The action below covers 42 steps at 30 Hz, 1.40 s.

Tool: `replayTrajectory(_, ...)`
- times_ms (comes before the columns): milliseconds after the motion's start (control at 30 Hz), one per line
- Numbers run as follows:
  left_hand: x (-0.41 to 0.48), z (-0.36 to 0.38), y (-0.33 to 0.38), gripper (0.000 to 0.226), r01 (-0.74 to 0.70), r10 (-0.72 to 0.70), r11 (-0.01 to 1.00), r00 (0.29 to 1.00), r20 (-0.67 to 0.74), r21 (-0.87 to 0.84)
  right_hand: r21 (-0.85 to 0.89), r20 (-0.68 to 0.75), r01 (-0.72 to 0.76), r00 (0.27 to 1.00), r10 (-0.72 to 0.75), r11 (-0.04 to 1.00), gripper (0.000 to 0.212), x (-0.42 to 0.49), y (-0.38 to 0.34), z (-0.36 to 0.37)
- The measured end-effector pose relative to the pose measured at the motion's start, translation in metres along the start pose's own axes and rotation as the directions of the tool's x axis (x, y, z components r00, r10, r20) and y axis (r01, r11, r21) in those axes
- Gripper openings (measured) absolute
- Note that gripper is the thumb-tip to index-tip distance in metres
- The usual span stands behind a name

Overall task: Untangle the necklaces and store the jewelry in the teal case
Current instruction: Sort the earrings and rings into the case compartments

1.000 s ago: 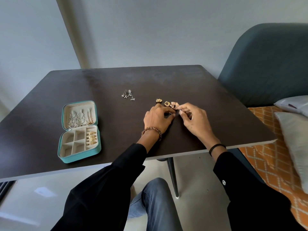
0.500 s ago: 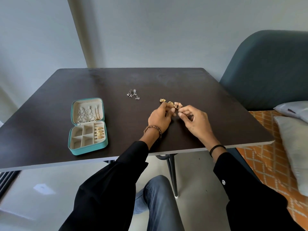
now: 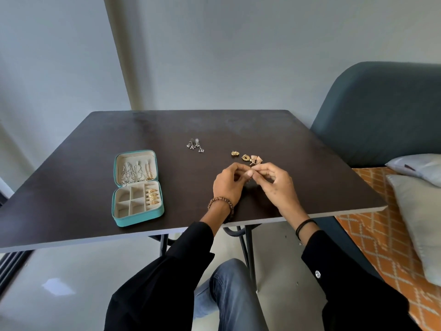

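The dark brown square counter (image 3: 262, 130) carries an open teal zip case (image 3: 139, 217) at near left, with silver chains (image 3: 132, 172) in its lid and gold rings (image 3: 152, 197) in its right slot. The left hand (image 3: 226, 186) and right hand (image 3: 275, 185) meet at centre, fingers pinched together on a tiny gold piece (image 3: 252, 165) (too small to identify). Just beyond lie gold earrings (image 3: 250, 158), and farther left are silver drop earrings (image 3: 195, 145).

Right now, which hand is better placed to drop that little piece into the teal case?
Probably the left hand. Both hands pinch the small piece together, but the teal case lies open on the left hand's side, so the right hand would have to cross over the left arm.
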<state>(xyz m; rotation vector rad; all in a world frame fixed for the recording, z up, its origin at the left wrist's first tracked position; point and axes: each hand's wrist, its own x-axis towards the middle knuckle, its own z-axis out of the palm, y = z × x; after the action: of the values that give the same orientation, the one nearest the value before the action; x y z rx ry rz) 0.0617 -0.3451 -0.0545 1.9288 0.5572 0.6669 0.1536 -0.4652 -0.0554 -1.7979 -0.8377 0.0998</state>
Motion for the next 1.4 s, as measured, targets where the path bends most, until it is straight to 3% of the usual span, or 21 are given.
replayTrajectory(167, -0.008, -0.013, -0.002, 0.01, -0.028, 0.028, 0.999, 1.0, -0.008, -0.046, 0.04, 0.022, -0.012, 1.0, 0.011, 0.999, 0.016, -0.004, -0.004, 0.011)
replayTrajectory(267, -0.007, -0.023, -0.006, 0.01, 0.002, -0.015, 0.974, 0.998, -0.057, -0.226, 0.15, 0.025, -0.043, 0.999, 0.04, 0.988, 0.016, -0.004, -0.009, 0.021)
replayTrajectory(433, -0.002, -0.044, -0.004, 0.017, 0.085, -0.146, 0.861, 0.986, -0.085, -0.501, 0.394, 0.026, -0.096, 0.995, 0.094, 0.914, 0.017, 0.001, -0.026, 0.044)
replayTrajectory(500, 0.001, -0.051, -0.001, 0.034, 0.164, -0.256, 0.794, 0.964, -0.077, -0.585, 0.423, 0.017, -0.129, 0.991, 0.135, 0.897, 0.014, 0.005, -0.031, 0.052)
replayTrajectory(600, 0.007, -0.061, -0.002, 0.05, 0.251, -0.357, 0.711, 0.934, -0.029, -0.657, 0.43, 0.039, -0.19, 0.981, 0.192, 0.883, 0.029, 0.013, -0.033, 0.059)
replayTrajectory(767, 0.008, -0.063, -0.004, 0.037, 0.255, -0.417, 0.649, 0.907, -0.054, -0.717, 0.413, 0.06, -0.195, 0.981, 0.187, 0.889, 0.026, 0.019, -0.032, 0.067)
replayTrajectory(867, 0.011, -0.06, -0.015, 0.011, 0.187, -0.334, 0.838, 0.918, -0.212, -0.512, 0.385, 0.085, -0.144, 0.989, 0.12, 0.912, 0.019, 0.022, -0.028, 0.073)
replayTrajectory(967, 0.016, -0.061, -0.021, 0.014, 0.141, -0.22, 0.958, 0.922, -0.32, -0.251, 0.265, 0.105, -0.094, 0.992, 0.069, 0.96, 0.023, 0.03, -0.023, 0.08)
replayTrajectory(1200, 0.039, -0.064, -0.025, 0.015, 0.182, -0.167, 0.983, 0.869, -0.465, -0.011, 0.025, 0.063, 0.039, 0.997, -0.04, 0.999, 0.021, 0.062, -0.024, 0.109)
replayTrajectory(1400, 0.063, -0.069, -0.037, 0.012, 0.235, -0.152, 0.965, 0.862, -0.484, 0.116, -0.105, 0.103, 0.098, 0.991, -0.088, 0.99, 0.02, 0.086, -0.025, 0.127)
